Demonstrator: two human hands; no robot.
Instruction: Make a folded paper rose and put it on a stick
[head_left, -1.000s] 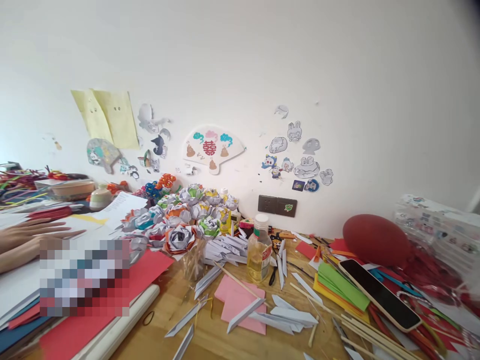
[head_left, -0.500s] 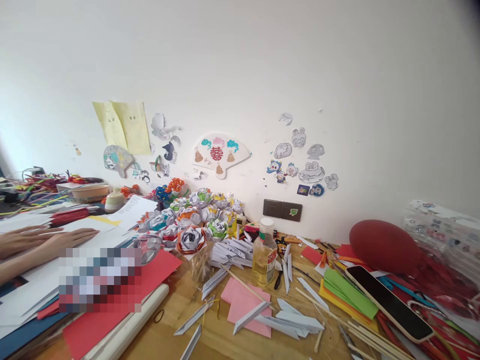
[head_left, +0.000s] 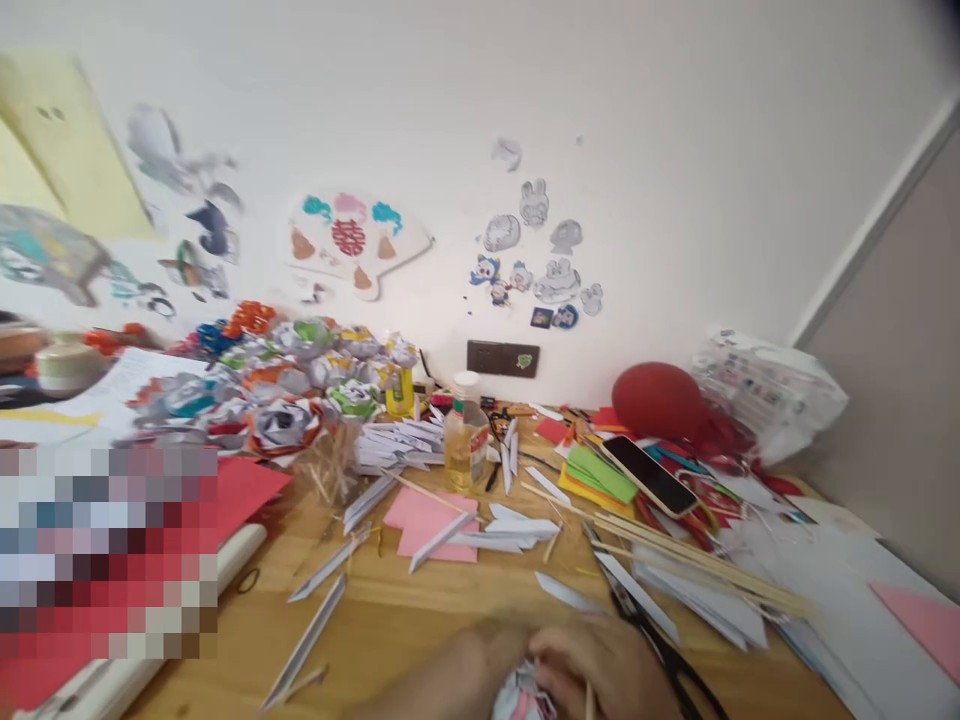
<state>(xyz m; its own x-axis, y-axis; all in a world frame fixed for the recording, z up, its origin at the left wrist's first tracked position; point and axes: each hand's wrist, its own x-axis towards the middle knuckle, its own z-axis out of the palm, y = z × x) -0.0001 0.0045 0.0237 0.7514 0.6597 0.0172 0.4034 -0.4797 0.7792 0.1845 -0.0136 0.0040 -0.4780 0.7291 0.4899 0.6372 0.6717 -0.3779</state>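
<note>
At the bottom middle, my left hand [head_left: 480, 660] and my right hand [head_left: 604, 660] meet around a small paper flower [head_left: 521, 695] of white and pink folds. Both hands are closed at the flower, the left one blurred and its fingers mostly hidden. A thin wooden stick [head_left: 590, 702] shows under the fingers of my right hand. Just right of that hand lie black-handled scissors [head_left: 679, 670]. Folded white paper strips [head_left: 517, 528] rest ahead of the hands, partly over pink paper sheets [head_left: 427, 515].
Finished paper flowers [head_left: 289, 425] crowd the back left. A bottle of yellowish liquid [head_left: 465, 440] stands upright mid-table. Rightward are wooden sticks [head_left: 697, 560], a phone [head_left: 649, 475], green paper [head_left: 600, 472] and a red balloon [head_left: 656, 400]. Red paper [head_left: 251, 490] lies at the left.
The view has swung right and down. My two hands with the paper flower have come into sight at the bottom; the pair of hands lying on paper at the left has gone out of view.
</note>
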